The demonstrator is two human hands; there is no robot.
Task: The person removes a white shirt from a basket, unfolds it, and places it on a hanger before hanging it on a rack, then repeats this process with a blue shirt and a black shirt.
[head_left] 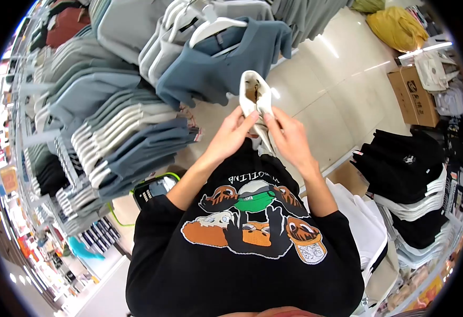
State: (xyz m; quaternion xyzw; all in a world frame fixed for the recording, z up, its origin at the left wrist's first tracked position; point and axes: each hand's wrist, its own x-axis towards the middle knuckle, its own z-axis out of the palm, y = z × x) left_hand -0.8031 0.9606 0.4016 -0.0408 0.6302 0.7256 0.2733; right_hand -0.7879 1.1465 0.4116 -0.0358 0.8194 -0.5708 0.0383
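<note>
In front of my chest I hold a white item (248, 80) with a rounded, collar-like opening that shows brown inside; its exact kind is hard to make out. My left hand (234, 129) pinches its left edge with thumb and fingers. Opposite, my right hand (287, 132) grips the other edge, the thumb pressed near the middle. Below the hands a narrow white part hangs down. Just beyond it, a blue-grey shirt (215, 66) hangs on a white hanger (215, 29).
Racks of grey, white and blue shirts (131, 116) crowd the left. Black shirts (400, 164) hang at the right, near a cardboard box (413, 95) and a yellow bundle (398, 29). Shiny floor tiles (329, 105) run between. A green-edged basket or bag (157, 187) is beside me.
</note>
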